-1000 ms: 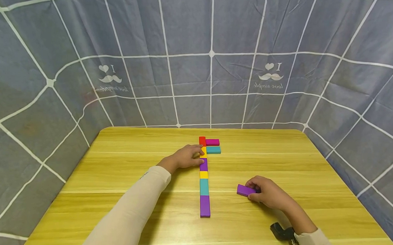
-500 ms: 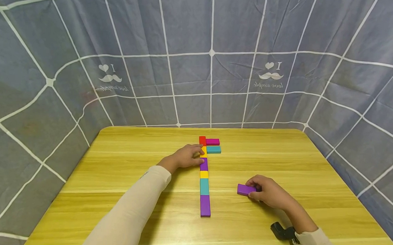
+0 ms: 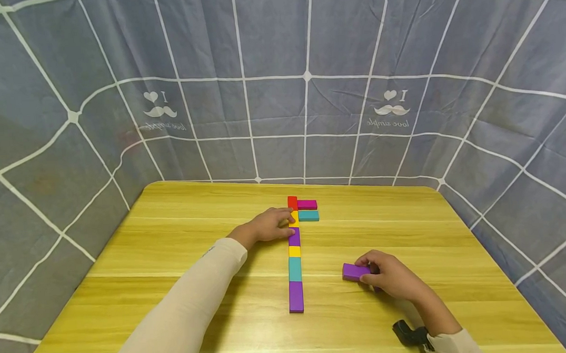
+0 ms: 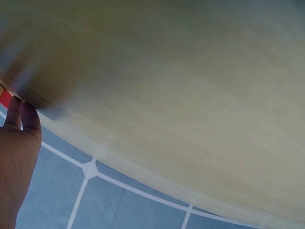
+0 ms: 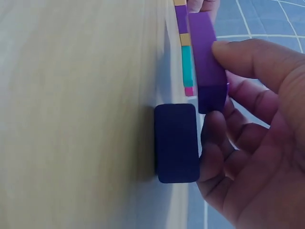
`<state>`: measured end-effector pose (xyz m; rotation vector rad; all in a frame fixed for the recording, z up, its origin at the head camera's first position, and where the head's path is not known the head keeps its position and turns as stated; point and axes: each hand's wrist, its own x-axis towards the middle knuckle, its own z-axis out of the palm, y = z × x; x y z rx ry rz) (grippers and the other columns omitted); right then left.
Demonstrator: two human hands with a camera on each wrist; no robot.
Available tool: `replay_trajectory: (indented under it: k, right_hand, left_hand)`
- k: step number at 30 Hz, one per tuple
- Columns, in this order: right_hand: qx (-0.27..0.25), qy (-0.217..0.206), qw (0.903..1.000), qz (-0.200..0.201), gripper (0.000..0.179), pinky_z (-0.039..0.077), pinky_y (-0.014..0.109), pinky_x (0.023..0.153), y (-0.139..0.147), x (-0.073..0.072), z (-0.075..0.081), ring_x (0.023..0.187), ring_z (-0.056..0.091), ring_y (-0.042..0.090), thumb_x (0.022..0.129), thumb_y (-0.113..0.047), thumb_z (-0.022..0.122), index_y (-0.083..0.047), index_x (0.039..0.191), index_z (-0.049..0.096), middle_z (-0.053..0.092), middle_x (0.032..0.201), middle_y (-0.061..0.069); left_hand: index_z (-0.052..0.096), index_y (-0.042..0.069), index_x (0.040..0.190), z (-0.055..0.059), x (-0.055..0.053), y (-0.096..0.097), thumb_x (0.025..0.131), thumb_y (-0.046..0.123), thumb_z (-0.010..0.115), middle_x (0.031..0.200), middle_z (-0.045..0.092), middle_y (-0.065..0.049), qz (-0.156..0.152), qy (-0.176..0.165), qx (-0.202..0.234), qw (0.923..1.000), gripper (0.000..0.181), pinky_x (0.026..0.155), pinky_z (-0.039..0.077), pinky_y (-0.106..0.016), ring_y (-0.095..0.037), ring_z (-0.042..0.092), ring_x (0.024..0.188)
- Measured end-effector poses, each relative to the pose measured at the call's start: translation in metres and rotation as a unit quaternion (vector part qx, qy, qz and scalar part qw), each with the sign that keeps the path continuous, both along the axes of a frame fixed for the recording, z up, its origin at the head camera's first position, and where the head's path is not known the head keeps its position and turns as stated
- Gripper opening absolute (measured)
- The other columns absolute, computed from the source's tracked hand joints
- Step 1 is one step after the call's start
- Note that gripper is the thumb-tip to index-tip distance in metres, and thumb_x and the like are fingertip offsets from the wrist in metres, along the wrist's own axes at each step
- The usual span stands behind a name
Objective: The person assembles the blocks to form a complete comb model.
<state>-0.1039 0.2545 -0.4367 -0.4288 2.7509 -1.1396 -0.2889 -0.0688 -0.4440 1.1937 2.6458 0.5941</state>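
Note:
My right hand [image 3: 396, 277] pinches a purple block [image 3: 355, 271] between thumb and fingers, close over the table right of a row of coloured blocks. A dark, round-cornered block [image 5: 176, 143] sits low beside its lower fingers in the right wrist view. My left hand [image 3: 266, 225] rests at the far part of the row, index finger over a yellow block [image 3: 294, 223], thumb on a purple one [image 3: 294, 239]. A red block [image 3: 292, 203] heads the row. Nearer me follow a small yellow block [image 3: 294, 251], a teal block [image 3: 294, 269] and another purple block [image 3: 295, 297].
A magenta block [image 3: 307, 204] and a teal block [image 3: 308, 216] stick out rightward from the row's far end. The wooden table [image 3: 208, 201] is enclosed by a grey gridded curtain [image 3: 275, 108]. A black device [image 3: 408, 333] is strapped at the right wrist.
The right hand has turned the purple block slightly, so it lies straighter across the view, and a dark piece now shows below the fingers. My left hand stays in place.

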Motion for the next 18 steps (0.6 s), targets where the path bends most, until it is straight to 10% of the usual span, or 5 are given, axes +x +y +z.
replay_trajectory:
  k: [18]
  right_hand:
    - [0.003, 0.058, 0.9983, 0.001, 0.021, 0.049, 0.029, 0.066, -0.012, -0.031, 0.022, 0.087, 0.054, 0.02, 0.091, -0.011, 0.071, -0.011, 0.111, 0.069, 0.063, 0.103, 0.0]
  left_hand:
    - [0.063, 0.011, 0.124, 0.001, 0.001, -0.001, 0.097, 0.034, 0.062, 0.156, 0.038, -0.012, 0.003, -0.003, 0.003, 1.0, 0.036, 0.118, 0.024, -0.044, -0.033, 0.034, 0.142]
